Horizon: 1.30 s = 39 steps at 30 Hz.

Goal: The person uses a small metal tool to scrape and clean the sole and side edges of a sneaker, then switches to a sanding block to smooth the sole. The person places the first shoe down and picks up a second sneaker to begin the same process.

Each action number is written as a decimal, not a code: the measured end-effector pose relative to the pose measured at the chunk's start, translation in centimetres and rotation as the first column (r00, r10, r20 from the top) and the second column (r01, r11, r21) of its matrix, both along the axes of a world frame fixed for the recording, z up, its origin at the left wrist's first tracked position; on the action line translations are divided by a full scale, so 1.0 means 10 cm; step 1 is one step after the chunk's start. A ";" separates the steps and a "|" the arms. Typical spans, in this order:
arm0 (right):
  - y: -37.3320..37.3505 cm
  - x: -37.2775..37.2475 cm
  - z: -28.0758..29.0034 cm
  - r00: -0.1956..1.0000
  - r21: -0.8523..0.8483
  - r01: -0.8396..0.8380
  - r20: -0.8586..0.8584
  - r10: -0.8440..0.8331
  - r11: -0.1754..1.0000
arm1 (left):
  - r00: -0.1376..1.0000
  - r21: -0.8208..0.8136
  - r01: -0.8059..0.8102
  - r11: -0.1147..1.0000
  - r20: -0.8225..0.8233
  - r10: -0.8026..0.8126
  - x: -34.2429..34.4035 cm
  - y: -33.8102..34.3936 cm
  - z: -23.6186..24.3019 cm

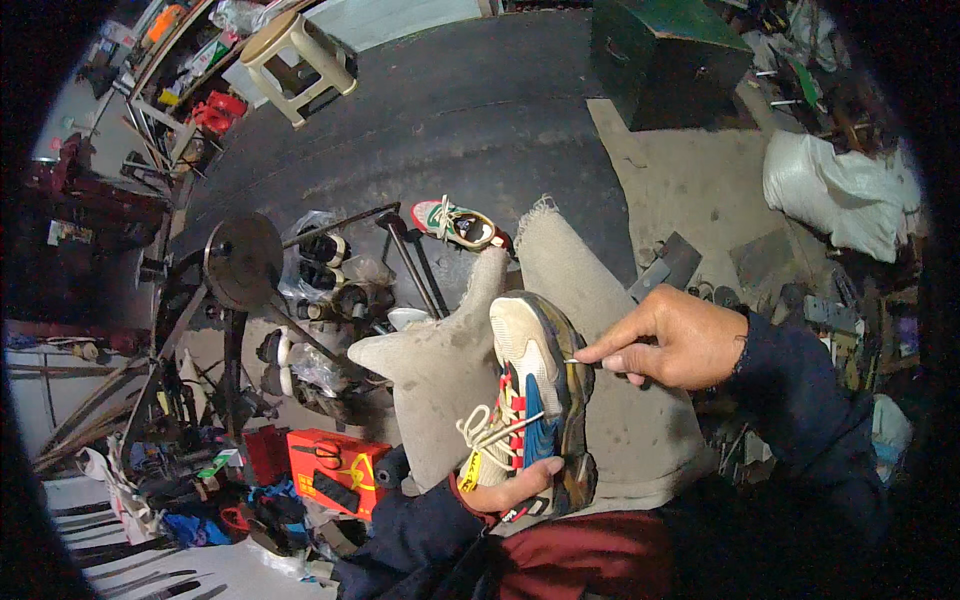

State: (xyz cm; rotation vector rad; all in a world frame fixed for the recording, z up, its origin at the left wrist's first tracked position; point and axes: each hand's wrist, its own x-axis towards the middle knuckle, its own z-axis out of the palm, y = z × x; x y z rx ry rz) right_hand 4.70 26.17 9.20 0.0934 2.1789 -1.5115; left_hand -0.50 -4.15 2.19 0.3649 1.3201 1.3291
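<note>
A beige sneaker (522,345) with blue and red side panels and a dark sole lies on its side over my lap, toe pointing away. Its pale laces are tied, and a yellow tag hangs beside them. Around the heel end my left hand (515,490) is closed, thumb on the upper; its other fingers are hidden underneath. My right hand (680,335) is closed in a pinch by the sole's edge near the forefoot. From its fingertips a thin pale strand or tool tip (573,361) reaches the sole; I cannot tell which.
Grey cloth (435,400) covers my legs. Beyond my knees lies a red, green and white shoe (455,222). A metal stand with a round plate (243,262) rises at left, near an orange-red box (335,460). Farther off are a stool (295,60), a green chest (670,60) and a white sack (835,190).
</note>
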 end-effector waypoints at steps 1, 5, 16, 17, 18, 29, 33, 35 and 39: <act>0.00 -0.04 0.00 0.998 0.005 0.009 0.061 -0.010 1.000 | 1.000 0.001 0.018 1.000 -0.023 -0.018 -0.04 0.00 0.03; 0.00 -0.14 -0.06 0.998 0.019 -0.047 -0.041 0.047 0.999 | 0.993 0.010 0.083 0.996 -0.084 -0.082 -0.13 -0.01 0.00; -0.07 -0.20 -0.13 0.981 0.105 -0.062 -0.177 0.080 0.992 | 0.958 -0.016 0.238 0.971 -0.160 -0.237 -0.10 -0.08 -0.30; -0.09 -0.20 -0.12 0.982 0.141 -0.069 -0.166 0.093 0.988 | 0.972 0.008 0.228 0.974 -0.067 -0.227 -0.09 -0.11 -0.32; -0.10 -0.22 -0.11 0.981 0.168 -0.088 -0.155 0.114 0.982 | 0.973 0.046 0.194 0.980 -0.136 -0.187 -0.05 -0.12 -0.35; -0.30 -0.17 -0.22 0.978 0.207 0.047 -0.210 -0.003 0.977 | 0.995 0.013 0.096 0.995 0.021 -0.096 -0.01 -0.10 -0.40; -0.33 -0.03 -0.19 0.959 0.084 0.161 -0.250 -0.136 0.983 | 0.975 0.108 0.036 0.994 -0.223 -0.012 -0.07 -0.04 -0.07; -0.35 0.03 -0.18 0.952 0.057 0.175 -0.266 -0.154 0.983 | 0.962 0.099 0.012 0.995 -0.273 0.016 -0.04 -0.02 0.05; -0.35 0.26 -0.13 0.950 0.036 0.233 -0.220 -0.220 0.972 | 0.969 0.140 -0.045 0.989 -0.235 0.078 0.14 -0.20 0.13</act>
